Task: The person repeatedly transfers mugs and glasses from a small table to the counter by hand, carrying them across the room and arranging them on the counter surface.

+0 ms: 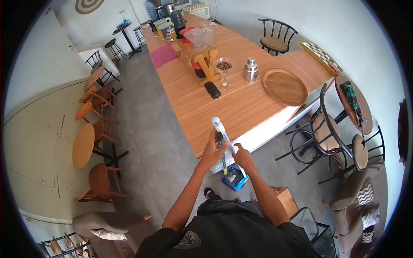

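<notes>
I have two long handles between my two hands: one white handle [220,128] with a rounded, hollow-looking top, and one dark-capped stick [220,142]. My left fingers [212,137] are wrapped around the dark-capped stick, with my thumb across it. My right fingers [238,149] are half curled beside the white handle; I cannot tell whether they pinch it or merely rest by it.

The dark-capped stick lies inside my left grasp. The white handle runs just to its right, its top poking out beyond my fingertips and its shaft passing between my hands.

Both long axes run nearly alike, tops pointing away from me towards the table [198,124], the white one leaning a little left at its top. Their lower ends drop towards one blue bin [225,182] on the floor, just beyond my feet; whether they stand in it I cannot make out.

Farther out on the table I count one small black object [212,90], one stemmed glass of brown beans [224,66], one metal shaker [251,71], one round wooden tray [285,87] and one wooden stand [212,58].
</notes>
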Action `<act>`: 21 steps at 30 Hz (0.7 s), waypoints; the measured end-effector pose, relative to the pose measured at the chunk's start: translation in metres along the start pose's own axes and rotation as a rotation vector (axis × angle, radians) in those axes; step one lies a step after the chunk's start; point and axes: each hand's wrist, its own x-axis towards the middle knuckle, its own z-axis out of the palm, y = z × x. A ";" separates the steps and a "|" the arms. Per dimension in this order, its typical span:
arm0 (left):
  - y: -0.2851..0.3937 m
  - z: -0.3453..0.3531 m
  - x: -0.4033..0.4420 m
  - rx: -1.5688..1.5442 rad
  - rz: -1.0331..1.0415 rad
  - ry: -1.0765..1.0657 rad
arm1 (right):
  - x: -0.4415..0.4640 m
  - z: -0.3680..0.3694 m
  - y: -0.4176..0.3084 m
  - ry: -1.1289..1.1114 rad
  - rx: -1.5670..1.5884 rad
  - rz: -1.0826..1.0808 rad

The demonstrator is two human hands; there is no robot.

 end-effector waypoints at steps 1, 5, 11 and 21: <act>-0.003 -0.003 0.002 0.025 0.040 0.009 | 0.000 0.001 0.000 0.022 0.017 -0.011; -0.004 0.001 -0.006 0.088 0.080 0.071 | -0.015 -0.002 0.007 0.082 0.049 -0.050; 0.003 -0.008 -0.021 0.121 0.090 0.122 | -0.031 -0.002 0.015 0.190 0.157 -0.123; -0.008 -0.028 -0.074 0.145 0.060 0.232 | -0.078 -0.009 0.041 0.340 0.379 -0.119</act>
